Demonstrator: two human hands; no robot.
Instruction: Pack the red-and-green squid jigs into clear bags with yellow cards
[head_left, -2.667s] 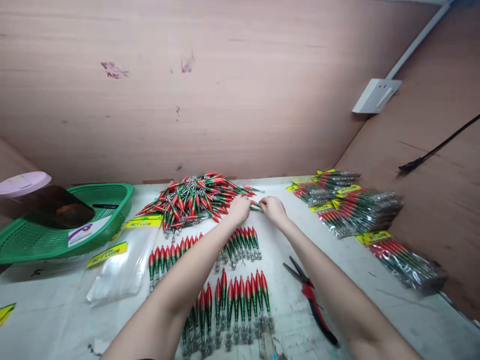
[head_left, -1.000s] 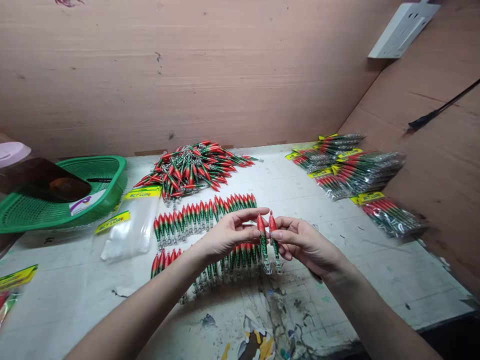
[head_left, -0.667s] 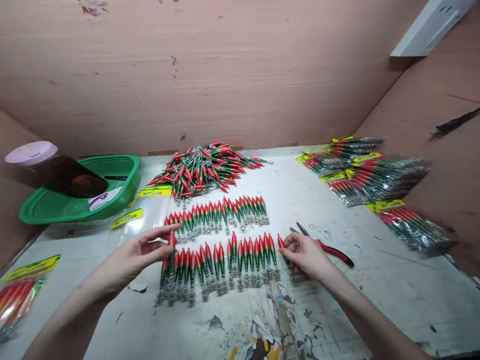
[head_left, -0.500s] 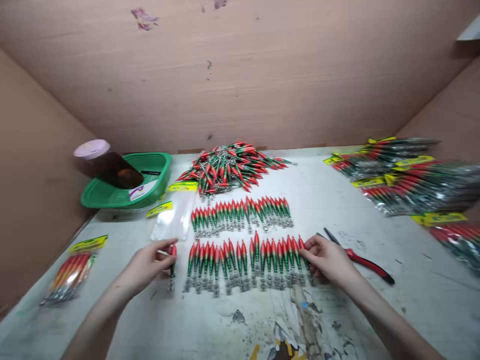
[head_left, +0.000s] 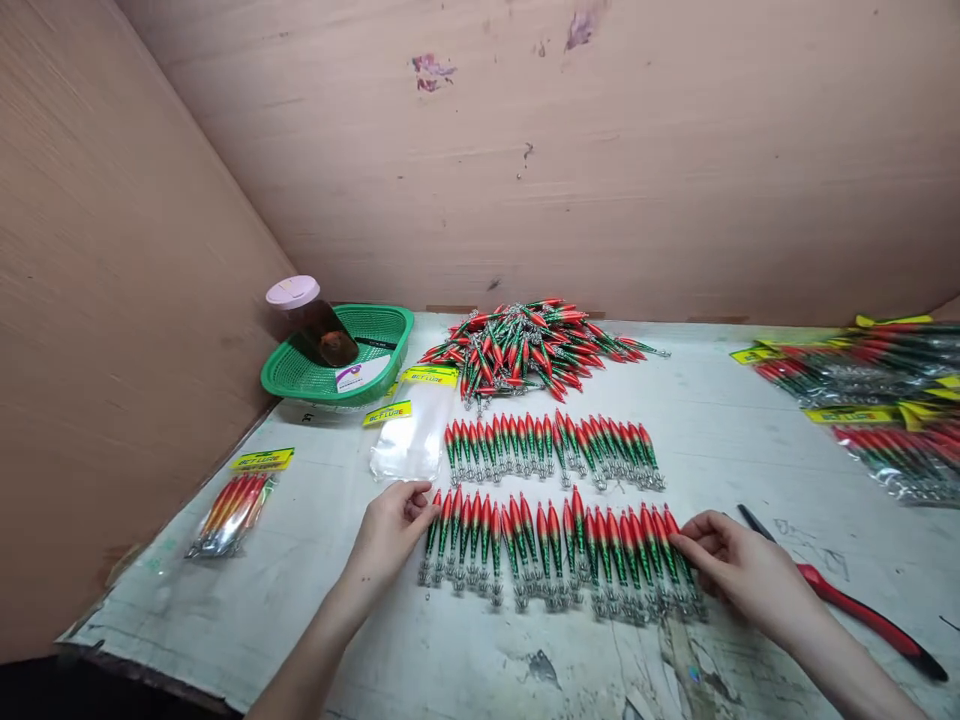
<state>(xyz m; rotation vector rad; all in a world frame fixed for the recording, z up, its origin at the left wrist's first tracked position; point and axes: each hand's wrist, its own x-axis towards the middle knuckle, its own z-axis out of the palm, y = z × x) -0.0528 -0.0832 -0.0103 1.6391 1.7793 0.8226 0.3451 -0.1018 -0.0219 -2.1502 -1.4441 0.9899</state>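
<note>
A front row of red and green squid jigs (head_left: 555, 535) with wire hook crowns lies on the white table. My left hand (head_left: 394, 525) is at the row's left end, thumb and fingers closed on the top of the outermost jig (head_left: 433, 530). At the opposite end, my right hand (head_left: 742, 565) has its fingertips closed around the upper part of the last jig (head_left: 675, 540). Behind this row is a second row of jigs (head_left: 555, 445). Farther back lies a tangled heap of the same jigs (head_left: 525, 350).
Red-handled pliers (head_left: 862, 605) lie right of my right hand. Clear bags (head_left: 409, 440) with yellow headers sit near a green basket (head_left: 300, 380) holding a lidded bottle (head_left: 322, 335). A filled pack (head_left: 236, 510) lies at left, more packs (head_left: 877, 460) at right. Board walls enclose the table.
My left hand has brought a single jig rightward to the left end of the front row. My right hand stays at the other end. The view has swung left.
</note>
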